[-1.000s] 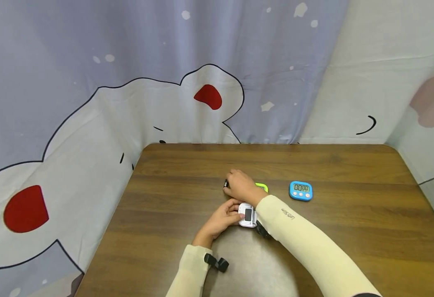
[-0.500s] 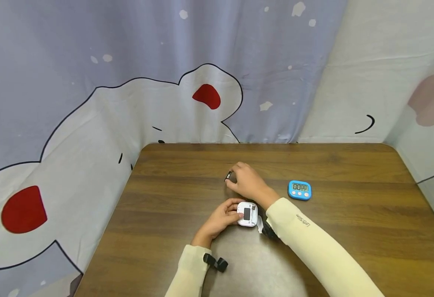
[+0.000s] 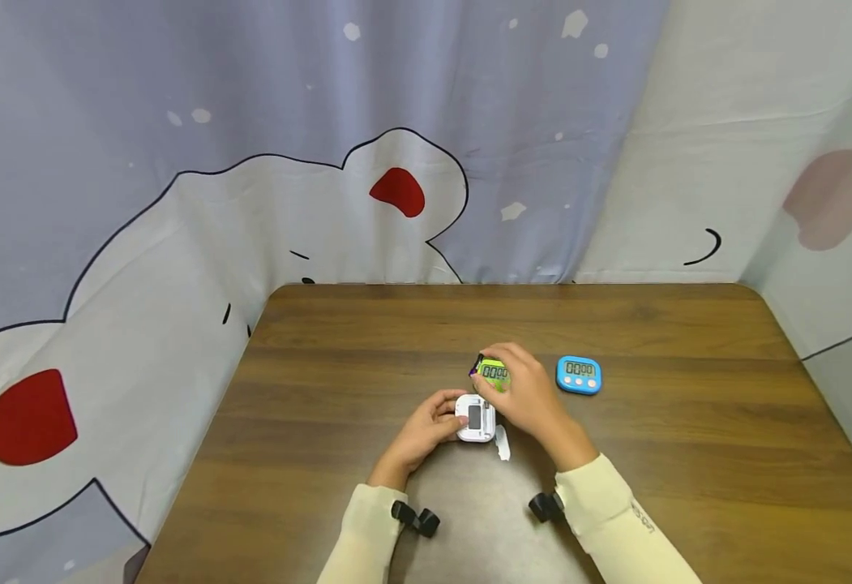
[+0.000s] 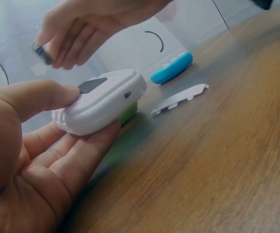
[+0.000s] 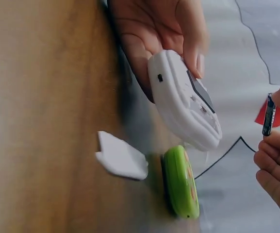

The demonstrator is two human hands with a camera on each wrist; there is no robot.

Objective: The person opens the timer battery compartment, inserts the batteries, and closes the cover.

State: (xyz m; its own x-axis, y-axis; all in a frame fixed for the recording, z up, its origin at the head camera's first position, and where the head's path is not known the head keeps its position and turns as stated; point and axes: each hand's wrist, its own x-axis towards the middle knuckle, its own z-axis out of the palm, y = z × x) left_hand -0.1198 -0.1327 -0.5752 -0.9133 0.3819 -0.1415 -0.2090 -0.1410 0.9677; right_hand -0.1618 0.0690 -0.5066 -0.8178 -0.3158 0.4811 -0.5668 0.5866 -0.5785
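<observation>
My left hand (image 3: 426, 430) holds a white digital timer (image 3: 476, 430) between thumb and fingers, its back turned up. That back shows a dark rectangle and an uncovered battery compartment. Between the thumb and fingertips of my right hand (image 3: 531, 393) is a small dark battery (image 5: 269, 114), above and apart from the white timer. The loose white battery cover (image 4: 181, 98) lies on the table just right of the timer. Behind the hands, a green timer (image 5: 181, 182) is partly hidden by the right fingers in the head view.
A blue timer (image 3: 579, 375) lies face up to the right of the green one, showing zeros. The wooden table (image 3: 688, 422) ends at a printed curtain (image 3: 528, 162) along the back and sides. A black wrist camera (image 3: 545, 507) sits on the right sleeve.
The right hand has lifted the battery from the table on the left and carried it rightward, near the white timer. The green timer and the cover have come into view. The left hand keeps its hold.
</observation>
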